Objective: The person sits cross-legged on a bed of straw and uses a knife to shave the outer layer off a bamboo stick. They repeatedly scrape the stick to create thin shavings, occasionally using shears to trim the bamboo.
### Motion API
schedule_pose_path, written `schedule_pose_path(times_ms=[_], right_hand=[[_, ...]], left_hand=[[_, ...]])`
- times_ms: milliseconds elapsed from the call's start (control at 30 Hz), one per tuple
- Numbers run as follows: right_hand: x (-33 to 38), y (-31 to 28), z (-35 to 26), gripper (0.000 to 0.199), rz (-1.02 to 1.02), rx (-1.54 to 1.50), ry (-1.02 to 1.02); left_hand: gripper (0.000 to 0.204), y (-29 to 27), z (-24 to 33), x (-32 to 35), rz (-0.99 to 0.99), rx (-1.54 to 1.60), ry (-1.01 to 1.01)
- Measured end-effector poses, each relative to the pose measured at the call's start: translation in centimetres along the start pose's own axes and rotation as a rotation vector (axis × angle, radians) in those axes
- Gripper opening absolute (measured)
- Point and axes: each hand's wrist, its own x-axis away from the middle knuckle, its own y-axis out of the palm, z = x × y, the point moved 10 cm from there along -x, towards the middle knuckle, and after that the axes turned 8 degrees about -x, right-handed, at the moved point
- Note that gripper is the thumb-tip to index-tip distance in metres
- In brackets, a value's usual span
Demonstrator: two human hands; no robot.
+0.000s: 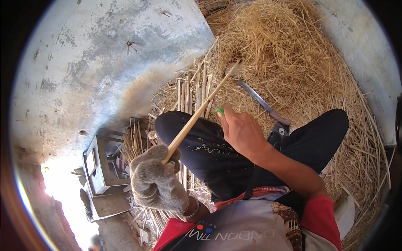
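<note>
Pale tapered wooden stick [193, 120]: hold steady.
Grey-gloved left hand [155, 175]: gripping lower end.
Bare right hand [244, 130]: pinching small green object [220, 111].

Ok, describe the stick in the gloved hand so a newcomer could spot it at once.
From the big straw heap, drop to the dark trousers, then left to the gloved left hand. The pale stick slants up and right from it. Unlike the stalks on the floor, it is held aloft.
</note>
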Motion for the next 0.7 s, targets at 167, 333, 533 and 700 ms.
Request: schedule_pose_path(times_ms=[167,333,533,700], right_hand=[[3.1,-0.4,-6.8,0.015,-0.033,-0.206,-0.279],[-0.8,1.0,4.6,0.016,0.006,0.194,0.055],[1.2,-0.1,-3.0,0.021,-0.004,-0.139,-0.12],[-1.2,1.5,5.8,0.02,-0.004,-0.034,0.096]], left_hand=[[0.02,-1.0,-2.2,1.4,0.094,0.136,-0.089],[0.024,0.0,-0.6,-0.1,0.061,0.192,-0.035],[0.026,0.0,-1.1,0.4,0.112,0.204,-0.101],[0.027,-0.5,-1.2,0.1,0.106,0.158,-0.069]])
